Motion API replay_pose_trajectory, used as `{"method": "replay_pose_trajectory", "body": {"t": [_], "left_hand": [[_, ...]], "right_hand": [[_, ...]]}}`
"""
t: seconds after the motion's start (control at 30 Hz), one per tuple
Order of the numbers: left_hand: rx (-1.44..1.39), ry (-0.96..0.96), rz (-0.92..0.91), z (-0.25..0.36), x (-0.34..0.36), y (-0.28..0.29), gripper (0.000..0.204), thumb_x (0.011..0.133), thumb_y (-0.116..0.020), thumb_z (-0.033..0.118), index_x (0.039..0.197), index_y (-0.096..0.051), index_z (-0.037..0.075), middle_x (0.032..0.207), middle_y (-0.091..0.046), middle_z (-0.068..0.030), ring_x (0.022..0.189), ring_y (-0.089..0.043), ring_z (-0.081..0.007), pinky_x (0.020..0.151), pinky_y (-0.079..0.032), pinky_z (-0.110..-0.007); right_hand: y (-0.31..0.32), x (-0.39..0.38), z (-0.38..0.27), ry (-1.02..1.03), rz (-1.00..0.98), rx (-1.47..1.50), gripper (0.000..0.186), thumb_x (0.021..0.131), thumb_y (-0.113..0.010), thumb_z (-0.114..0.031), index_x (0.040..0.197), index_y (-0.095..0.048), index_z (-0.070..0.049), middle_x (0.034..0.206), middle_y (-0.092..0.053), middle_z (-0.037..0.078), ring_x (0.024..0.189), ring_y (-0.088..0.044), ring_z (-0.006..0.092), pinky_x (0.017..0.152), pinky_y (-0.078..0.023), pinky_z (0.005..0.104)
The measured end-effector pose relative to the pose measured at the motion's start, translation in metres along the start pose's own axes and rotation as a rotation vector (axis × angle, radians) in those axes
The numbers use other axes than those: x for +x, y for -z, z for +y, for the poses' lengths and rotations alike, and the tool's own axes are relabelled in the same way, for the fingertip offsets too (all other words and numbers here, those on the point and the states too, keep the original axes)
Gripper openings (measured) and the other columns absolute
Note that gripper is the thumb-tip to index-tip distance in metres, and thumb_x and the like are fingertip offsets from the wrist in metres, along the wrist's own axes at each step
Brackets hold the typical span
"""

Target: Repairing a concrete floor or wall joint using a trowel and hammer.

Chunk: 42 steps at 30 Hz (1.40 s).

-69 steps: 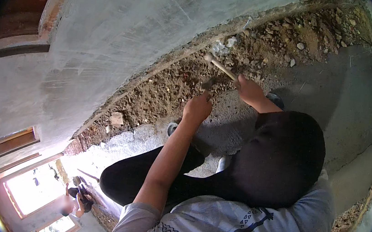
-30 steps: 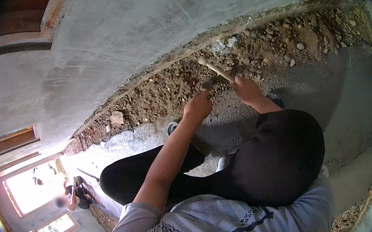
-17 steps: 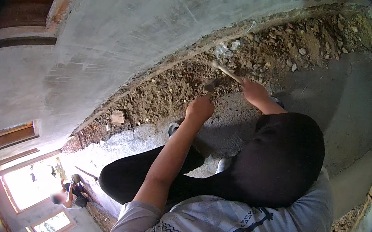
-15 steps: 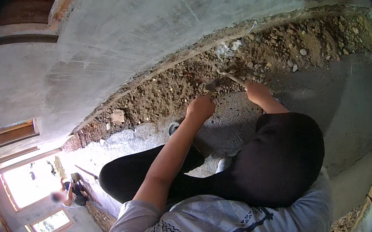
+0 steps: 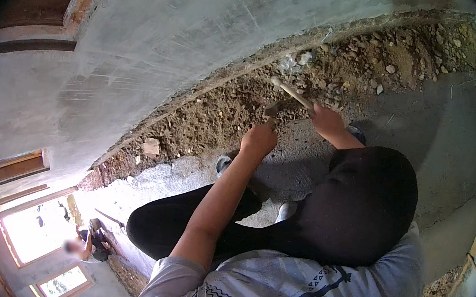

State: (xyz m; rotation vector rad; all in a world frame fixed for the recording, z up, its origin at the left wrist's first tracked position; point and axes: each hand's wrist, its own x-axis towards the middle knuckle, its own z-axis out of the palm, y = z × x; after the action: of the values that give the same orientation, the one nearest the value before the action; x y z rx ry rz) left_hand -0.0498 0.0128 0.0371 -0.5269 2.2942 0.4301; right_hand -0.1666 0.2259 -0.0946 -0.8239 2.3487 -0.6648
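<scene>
From the head view I see my left hand closed in a fist around a short dark metal chisel, its tip set into the rubble. My right hand wraps its fingers tight round the pale wooden handle of a hammer, whose small head hangs just above the chisel's upper end, near it but not touching as far as I can tell.

Both tools sit over a trench that runs along the foot of a smooth, grey plastered wall. The trench holds loose brown earth, crumbled mortar and pale stones, with a flat reddish brick shard lying further down to my left.

Beside the trench the concrete floor is grey, gritty and cracked. My knees, in dark trousers, are folded under me. Far off at the lower left another person crouches near bright window openings with wooden frames.
</scene>
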Motion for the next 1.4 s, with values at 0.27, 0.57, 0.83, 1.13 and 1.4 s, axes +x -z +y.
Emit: {"method": "replay_pose_trajectory", "body": {"t": [0.27, 0.57, 0.83, 1.13, 1.4], "left_hand": [[0.005, 0.013, 0.079, -0.005, -0.001, -0.001, 0.051, 0.093, -0.051, 0.024, 0.142, -0.050, 0.008, 0.112, -0.070, -0.0290, 0.107, -0.068, -0.0442, 0.093, -0.056, -0.054], [-0.005, 0.015, 0.059, -0.004, 0.006, 0.000, 0.055, 0.094, -0.051, 0.024, 0.146, -0.046, 0.010, 0.118, -0.068, -0.0298, 0.112, -0.066, -0.0457, 0.096, -0.054, -0.055], [-0.013, 0.008, 0.062, -0.001, 0.007, -0.009, 0.052, 0.096, -0.052, 0.028, 0.145, -0.047, 0.013, 0.116, -0.069, -0.0286, 0.112, -0.066, -0.0447, 0.095, -0.054, -0.054], [0.007, 0.042, 0.067, -0.005, 0.007, -0.008, 0.051, 0.097, -0.050, 0.029, 0.145, -0.048, 0.010, 0.117, -0.068, -0.0285, 0.112, -0.066, -0.0440, 0.096, -0.054, -0.054], [0.005, 0.018, 0.065, -0.011, 0.004, -0.007, 0.054, 0.096, -0.050, 0.028, 0.147, -0.046, 0.010, 0.119, -0.068, -0.0278, 0.112, -0.066, -0.0436, 0.096, -0.054, -0.054]], "right_hand": [[0.010, 0.008, -0.019, -0.023, -0.204, -0.040, 0.033, 0.107, -0.048, -0.030, 0.124, -0.047, -0.001, 0.076, -0.059, 0.012, 0.060, -0.059, 0.0304, 0.055, -0.048, 0.0494], [0.031, 0.005, -0.013, -0.096, -0.145, -0.159, 0.029, 0.106, -0.051, -0.028, 0.122, -0.053, -0.003, 0.073, -0.058, 0.012, 0.062, -0.060, 0.0319, 0.057, -0.046, 0.0485], [0.029, -0.021, 0.040, -0.237, -0.085, -0.222, 0.025, 0.108, -0.047, -0.026, 0.121, -0.053, -0.004, 0.072, -0.058, 0.006, 0.055, -0.056, 0.0239, 0.049, -0.046, 0.0437], [0.016, -0.032, 0.027, -0.068, 0.077, -0.168, 0.030, 0.106, -0.051, -0.029, 0.116, -0.051, -0.001, 0.072, -0.063, 0.012, 0.061, -0.065, 0.0318, 0.053, -0.049, 0.0498], [0.015, -0.026, 0.017, 0.033, 0.163, -0.116, 0.035, 0.105, -0.053, -0.031, 0.119, -0.052, 0.001, 0.072, -0.063, 0.012, 0.061, -0.064, 0.0332, 0.054, -0.050, 0.0499]]}}
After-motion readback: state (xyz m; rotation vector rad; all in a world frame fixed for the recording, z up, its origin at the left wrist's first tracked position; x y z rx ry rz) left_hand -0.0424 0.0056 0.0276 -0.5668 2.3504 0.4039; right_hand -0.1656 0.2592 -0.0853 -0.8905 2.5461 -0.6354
